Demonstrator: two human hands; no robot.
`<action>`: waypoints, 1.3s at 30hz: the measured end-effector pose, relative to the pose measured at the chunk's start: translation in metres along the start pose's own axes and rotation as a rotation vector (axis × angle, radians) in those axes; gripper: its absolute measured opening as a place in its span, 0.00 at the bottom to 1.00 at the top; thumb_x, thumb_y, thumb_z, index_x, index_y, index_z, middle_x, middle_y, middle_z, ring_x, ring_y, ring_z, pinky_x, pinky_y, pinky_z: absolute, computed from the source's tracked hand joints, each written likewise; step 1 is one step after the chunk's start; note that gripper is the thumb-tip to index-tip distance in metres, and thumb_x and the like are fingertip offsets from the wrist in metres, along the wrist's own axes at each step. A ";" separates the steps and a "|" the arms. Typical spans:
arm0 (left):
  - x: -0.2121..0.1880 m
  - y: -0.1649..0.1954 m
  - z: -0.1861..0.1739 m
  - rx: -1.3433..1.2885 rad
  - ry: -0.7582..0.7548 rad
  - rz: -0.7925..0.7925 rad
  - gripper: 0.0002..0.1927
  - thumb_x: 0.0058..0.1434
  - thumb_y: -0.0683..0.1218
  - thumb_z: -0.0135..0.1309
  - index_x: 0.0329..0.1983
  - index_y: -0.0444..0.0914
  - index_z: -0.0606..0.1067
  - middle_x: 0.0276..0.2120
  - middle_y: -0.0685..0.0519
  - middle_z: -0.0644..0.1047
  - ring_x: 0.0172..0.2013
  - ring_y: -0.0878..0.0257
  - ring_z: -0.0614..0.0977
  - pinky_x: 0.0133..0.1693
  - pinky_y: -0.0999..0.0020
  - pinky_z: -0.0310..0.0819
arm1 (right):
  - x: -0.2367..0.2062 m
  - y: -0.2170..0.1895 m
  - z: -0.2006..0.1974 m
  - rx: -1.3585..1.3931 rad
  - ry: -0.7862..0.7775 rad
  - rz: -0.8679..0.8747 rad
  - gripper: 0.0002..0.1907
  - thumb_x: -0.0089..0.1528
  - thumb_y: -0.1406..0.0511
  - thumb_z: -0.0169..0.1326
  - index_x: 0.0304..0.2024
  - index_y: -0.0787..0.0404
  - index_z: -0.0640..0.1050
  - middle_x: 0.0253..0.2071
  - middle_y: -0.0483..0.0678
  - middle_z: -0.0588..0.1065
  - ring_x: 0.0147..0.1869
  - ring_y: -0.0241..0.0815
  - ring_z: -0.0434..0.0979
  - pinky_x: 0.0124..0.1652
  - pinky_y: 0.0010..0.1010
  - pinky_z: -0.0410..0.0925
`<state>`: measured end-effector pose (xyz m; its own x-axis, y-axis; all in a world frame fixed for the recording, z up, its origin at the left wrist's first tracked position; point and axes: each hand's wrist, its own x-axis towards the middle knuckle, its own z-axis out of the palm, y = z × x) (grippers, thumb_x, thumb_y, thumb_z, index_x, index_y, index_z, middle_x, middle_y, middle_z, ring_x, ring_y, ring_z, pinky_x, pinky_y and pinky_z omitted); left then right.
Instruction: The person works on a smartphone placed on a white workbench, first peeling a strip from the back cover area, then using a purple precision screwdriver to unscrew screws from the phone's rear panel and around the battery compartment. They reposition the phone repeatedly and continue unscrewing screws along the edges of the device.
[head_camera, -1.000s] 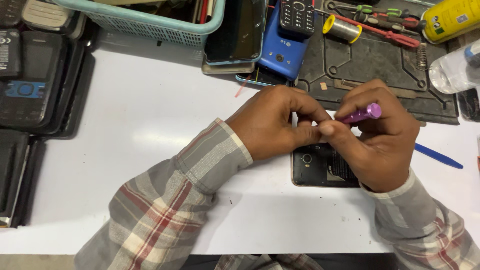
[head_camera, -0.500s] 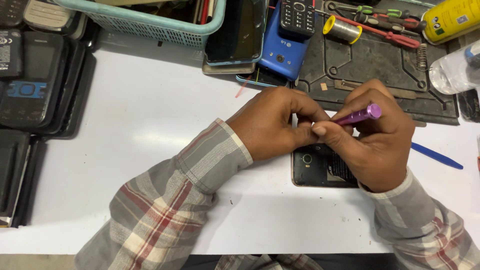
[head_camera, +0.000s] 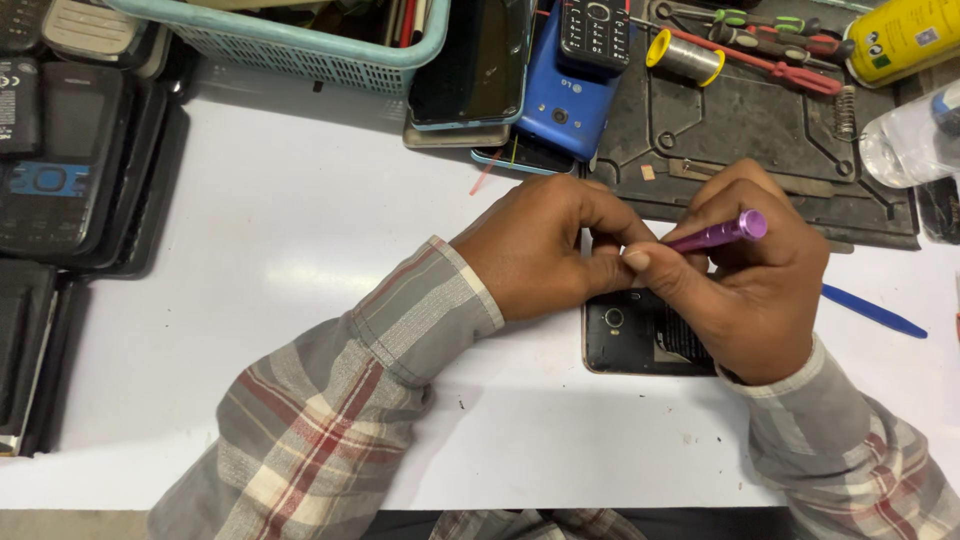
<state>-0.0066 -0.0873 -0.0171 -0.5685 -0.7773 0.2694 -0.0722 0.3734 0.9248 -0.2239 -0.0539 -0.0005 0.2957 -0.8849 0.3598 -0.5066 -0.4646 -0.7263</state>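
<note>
Old phones (head_camera: 60, 150) lie stacked at the bench's (head_camera: 280, 220) left edge. The left hand (head_camera: 535, 250) is curled, steadying the opened phone (head_camera: 630, 335) lying mid-bench. The right hand (head_camera: 750, 285) grips a purple screwdriver (head_camera: 720, 232) above that phone.

Single head cam, looking steeply down at the white tabletop (head_camera: 250, 250) from the person's own side, near edge at frame bottom. Close range: hands (head_camera: 640, 265) sit just right of centre, forearms entering from below. No second view, so no overlap.
</note>
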 end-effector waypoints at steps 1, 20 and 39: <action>0.000 0.000 0.000 -0.002 0.001 -0.002 0.11 0.58 0.49 0.64 0.42 0.40 0.84 0.37 0.52 0.84 0.38 0.64 0.85 0.41 0.66 0.79 | 0.001 -0.001 0.001 0.018 0.001 0.011 0.13 0.61 0.68 0.69 0.36 0.67 0.76 0.41 0.46 0.70 0.37 0.31 0.70 0.35 0.19 0.65; 0.000 0.000 0.001 -0.004 -0.039 -0.087 0.12 0.58 0.51 0.63 0.42 0.42 0.84 0.35 0.53 0.85 0.37 0.63 0.86 0.41 0.64 0.79 | 0.000 -0.001 -0.001 0.009 -0.017 -0.034 0.13 0.61 0.67 0.69 0.35 0.65 0.75 0.37 0.45 0.72 0.38 0.31 0.70 0.37 0.19 0.64; 0.000 0.000 -0.001 0.003 -0.052 -0.114 0.12 0.59 0.50 0.62 0.44 0.42 0.84 0.36 0.52 0.85 0.37 0.62 0.86 0.41 0.64 0.79 | 0.001 -0.010 0.000 0.173 0.006 0.020 0.10 0.61 0.67 0.63 0.42 0.65 0.77 0.39 0.44 0.71 0.39 0.28 0.71 0.37 0.18 0.65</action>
<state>-0.0059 -0.0875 -0.0169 -0.5983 -0.7875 0.1481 -0.1416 0.2858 0.9478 -0.2187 -0.0498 0.0073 0.2815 -0.8944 0.3477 -0.3650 -0.4349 -0.8232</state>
